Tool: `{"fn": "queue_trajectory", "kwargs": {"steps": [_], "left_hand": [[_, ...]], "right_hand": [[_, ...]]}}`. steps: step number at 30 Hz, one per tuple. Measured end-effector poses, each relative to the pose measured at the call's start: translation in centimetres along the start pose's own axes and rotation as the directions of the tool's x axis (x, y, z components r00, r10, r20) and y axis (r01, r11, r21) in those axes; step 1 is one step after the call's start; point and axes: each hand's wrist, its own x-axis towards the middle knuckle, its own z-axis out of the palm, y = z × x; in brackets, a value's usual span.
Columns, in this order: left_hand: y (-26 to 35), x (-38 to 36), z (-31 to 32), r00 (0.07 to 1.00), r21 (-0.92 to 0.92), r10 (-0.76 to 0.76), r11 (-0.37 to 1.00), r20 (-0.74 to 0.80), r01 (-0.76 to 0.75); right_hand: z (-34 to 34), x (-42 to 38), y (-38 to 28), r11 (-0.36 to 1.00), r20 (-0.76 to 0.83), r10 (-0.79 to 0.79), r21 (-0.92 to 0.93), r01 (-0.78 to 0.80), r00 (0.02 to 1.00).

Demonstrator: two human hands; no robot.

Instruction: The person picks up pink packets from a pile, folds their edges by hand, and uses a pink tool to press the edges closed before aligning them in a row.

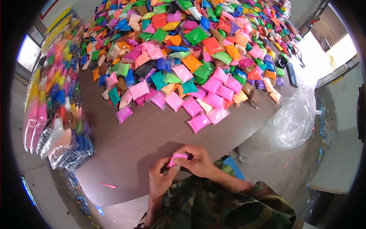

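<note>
A small pink packet (pixel 177 159) is pinched between both of my hands, just above the table's near edge. My left hand (pixel 161 176) grips its left end with thumb and fingers. On its right side my right hand (pixel 198 162) holds it, the thumb lying over the top; part of the packet is hidden under the fingers. Ahead of my hands, a group of pink packets (pixel 199 122) forms the near edge of a large heap of coloured packets (pixel 196 35). What fills the packets cannot be made out.
The brown table (pixel 126 143) carries the heap. Clear bags of coloured packets (pixel 61 110) line its left side. A pink strip (pixel 108 185) lies near the front left edge. At right are a clear plastic bag (pixel 291 122), a dark flat object (pixel 292 74) and scissors (pixel 300 59).
</note>
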Motion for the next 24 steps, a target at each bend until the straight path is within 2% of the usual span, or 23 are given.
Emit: {"fn": "queue_trajectory", "kwargs": {"steps": [6,9,12,15,17,20,24], "left_hand": [[-0.9,0.2,0.2,0.998,0.028,0.045,0.999,-0.035,-0.044],[-1.2,-0.1,0.2,0.994,0.046,0.101,0.994,-0.051,-0.098],[-1.8,-0.9,-0.1,0.992,0.045,0.103,0.994,-0.066,-0.1],[-2.3,-1.4,-0.4,0.991,0.066,0.104,0.993,-0.082,-0.099],[-2.1,-1.0,-0.5,0.99,0.079,0.12,0.99,-0.077,-0.114],[-0.3,-0.4,0.2,0.995,-0.007,0.076,0.997,-0.069,-0.076],[1.5,0.5,-0.3,0.996,-0.046,-0.086,0.995,0.033,0.087]], "right_hand": [[0.4,0.0,0.2,0.997,-0.036,0.002,-0.074,-0.004,0.999],[-0.1,0.2,0.0,0.973,0.02,-0.022,-0.23,0.026,1.0],[-0.3,0.4,-0.2,0.955,0.123,-0.073,-0.276,0.105,0.99],[-1.0,1.1,-0.2,0.95,0.248,0.049,-0.312,0.032,0.967],[-0.4,1.1,-1.1,0.97,0.176,0.052,-0.242,-0.008,0.983],[-0.2,0.5,-1.2,0.981,0.055,0.059,-0.189,-0.048,0.997],[-0.2,0.2,-0.3,0.995,-0.051,0.012,-0.101,-0.017,0.999]]}}
